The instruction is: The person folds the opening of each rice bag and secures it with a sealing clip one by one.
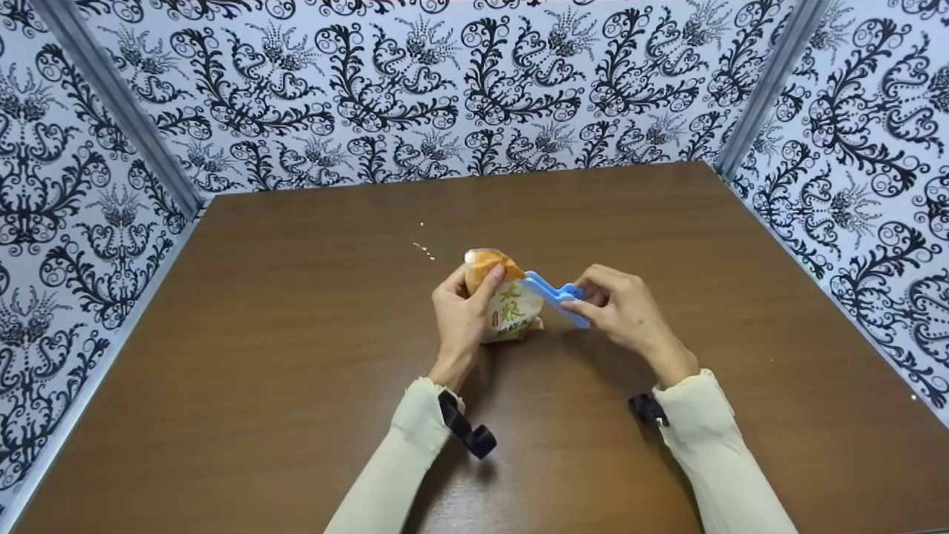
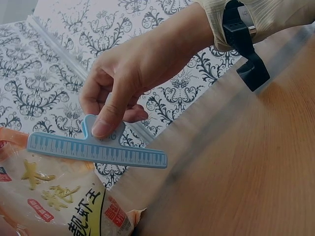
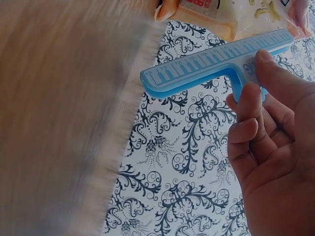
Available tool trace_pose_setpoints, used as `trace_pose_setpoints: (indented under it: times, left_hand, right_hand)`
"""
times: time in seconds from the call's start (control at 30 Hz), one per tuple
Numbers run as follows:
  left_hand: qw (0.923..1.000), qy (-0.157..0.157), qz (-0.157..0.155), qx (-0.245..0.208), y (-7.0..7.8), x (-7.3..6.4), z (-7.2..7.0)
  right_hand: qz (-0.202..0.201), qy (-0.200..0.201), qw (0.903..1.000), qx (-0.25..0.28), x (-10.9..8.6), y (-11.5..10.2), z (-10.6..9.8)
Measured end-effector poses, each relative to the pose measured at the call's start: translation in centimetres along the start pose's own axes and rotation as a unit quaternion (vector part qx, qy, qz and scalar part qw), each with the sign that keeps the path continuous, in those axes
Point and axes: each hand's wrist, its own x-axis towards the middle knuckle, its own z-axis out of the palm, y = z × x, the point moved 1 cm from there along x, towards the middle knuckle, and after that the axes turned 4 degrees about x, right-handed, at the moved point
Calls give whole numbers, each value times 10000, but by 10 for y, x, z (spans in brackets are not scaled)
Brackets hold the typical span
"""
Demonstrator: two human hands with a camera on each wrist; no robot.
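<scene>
Near the middle of the table, my left hand (image 1: 461,308) grips a clear and orange printed food bag (image 1: 517,305) by its upper left part, thumb across the front. From the right, my right hand (image 1: 630,311) pinches the handle of a light-blue bag clip (image 1: 550,294) between thumb and fingers. In the left wrist view, the long clip (image 2: 98,151) with its piano-key print overlaps the orange top edge of the bag (image 2: 59,189). The right wrist view has the clip's near end (image 3: 167,73) sticking out past the bag (image 3: 231,19).
The brown wooden table (image 1: 296,311) meets black-and-white patterned walls (image 1: 400,89) at the back and sides. A few small pale specks (image 1: 424,251) lie beyond the bag. Black straps (image 1: 465,426) hang at both wrists.
</scene>
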Motion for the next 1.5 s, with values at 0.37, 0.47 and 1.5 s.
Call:
trace_pose_setpoints:
  times: [0.37,0.47,1.5]
  left_hand:
    - [10000,18,-38,5,-1,0,0]
    - [10000,19,-27,13,0,0,0]
    - [9999,-15,58,160,0,-1,0]
  right_hand:
    - [-25,58,10000,41,0,-1,1]
    - [-66,78,9999,23,0,-1,1]
    - [-293,288,9991,72,0,-2,3]
